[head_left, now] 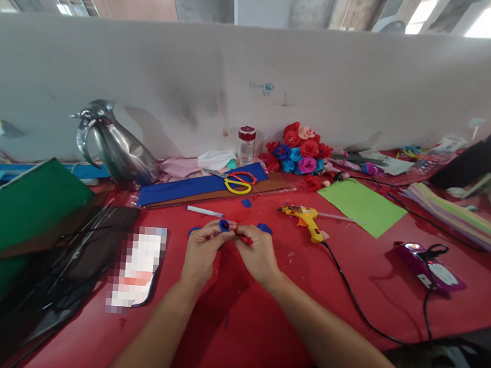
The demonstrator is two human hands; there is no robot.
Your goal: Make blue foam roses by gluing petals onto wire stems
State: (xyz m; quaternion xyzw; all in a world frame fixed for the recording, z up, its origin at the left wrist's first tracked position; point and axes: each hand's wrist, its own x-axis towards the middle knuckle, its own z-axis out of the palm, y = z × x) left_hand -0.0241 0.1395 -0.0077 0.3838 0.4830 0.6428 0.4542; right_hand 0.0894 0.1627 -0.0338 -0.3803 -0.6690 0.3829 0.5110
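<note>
Left fingers pinch a blue flower, probably light, crushable, best held low; what the right fingers grip is unclear.

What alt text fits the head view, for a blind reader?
The left hand pinches a small blue piece, the right hand close beside it, above a red table. A yellow glue gun lies to the right; scissors and colourful flowers sit behind.

The head camera looks forward and down from close above the left hand and right hand, across the table toward the wall.
</note>
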